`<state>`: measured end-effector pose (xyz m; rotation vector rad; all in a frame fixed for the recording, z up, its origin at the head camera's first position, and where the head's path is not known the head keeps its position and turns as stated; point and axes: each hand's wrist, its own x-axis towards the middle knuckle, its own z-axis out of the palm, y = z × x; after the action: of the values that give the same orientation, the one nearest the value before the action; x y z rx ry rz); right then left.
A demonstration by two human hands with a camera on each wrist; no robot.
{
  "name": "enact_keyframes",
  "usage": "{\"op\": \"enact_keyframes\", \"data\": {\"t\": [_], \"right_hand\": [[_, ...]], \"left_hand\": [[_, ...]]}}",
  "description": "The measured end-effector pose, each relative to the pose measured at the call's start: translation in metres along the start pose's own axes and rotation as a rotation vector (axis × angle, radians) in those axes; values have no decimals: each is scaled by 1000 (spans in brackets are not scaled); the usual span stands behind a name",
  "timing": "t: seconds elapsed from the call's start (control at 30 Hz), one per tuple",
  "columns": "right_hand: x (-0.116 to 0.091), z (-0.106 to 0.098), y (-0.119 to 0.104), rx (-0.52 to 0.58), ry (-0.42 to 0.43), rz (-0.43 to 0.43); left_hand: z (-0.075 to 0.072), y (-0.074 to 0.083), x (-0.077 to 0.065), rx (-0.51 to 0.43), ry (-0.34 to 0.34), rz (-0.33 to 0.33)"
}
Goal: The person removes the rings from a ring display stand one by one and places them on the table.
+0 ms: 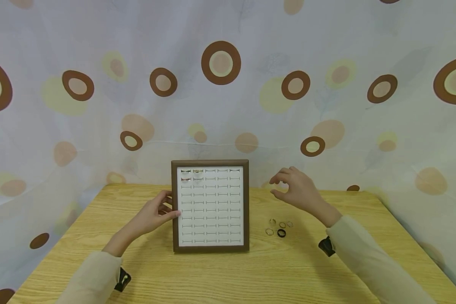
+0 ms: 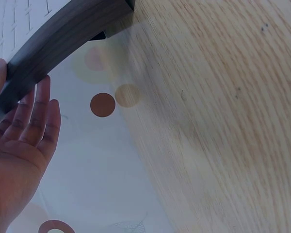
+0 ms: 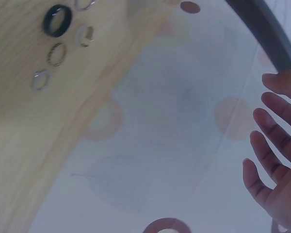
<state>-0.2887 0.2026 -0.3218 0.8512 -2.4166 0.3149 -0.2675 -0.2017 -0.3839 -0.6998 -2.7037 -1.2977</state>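
A ring display board with a brown frame and white slotted panel stands upright on the table. My left hand grips its left edge, thumb on the front and fingers behind; the left wrist view shows the hand around the dark frame. Several rings sit in the top two rows, at the left. To the right of the board, my right hand is raised with loosely bent fingers, and nothing shows between them. Below it lie several loose rings, one of them a thick black ring.
The light wooden table carries the board and the loose rings. Behind it hangs a pale curtain with brown and cream circles. Dark wrist devices sit by both sleeves.
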Motion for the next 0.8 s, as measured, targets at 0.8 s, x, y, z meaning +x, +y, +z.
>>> {"op": "enact_keyframes", "data": {"t": [0.8], "right_hand": [[52,9,-66,73,86,-166]], "left_hand": [[1,-1,0,5,4,11]]}}
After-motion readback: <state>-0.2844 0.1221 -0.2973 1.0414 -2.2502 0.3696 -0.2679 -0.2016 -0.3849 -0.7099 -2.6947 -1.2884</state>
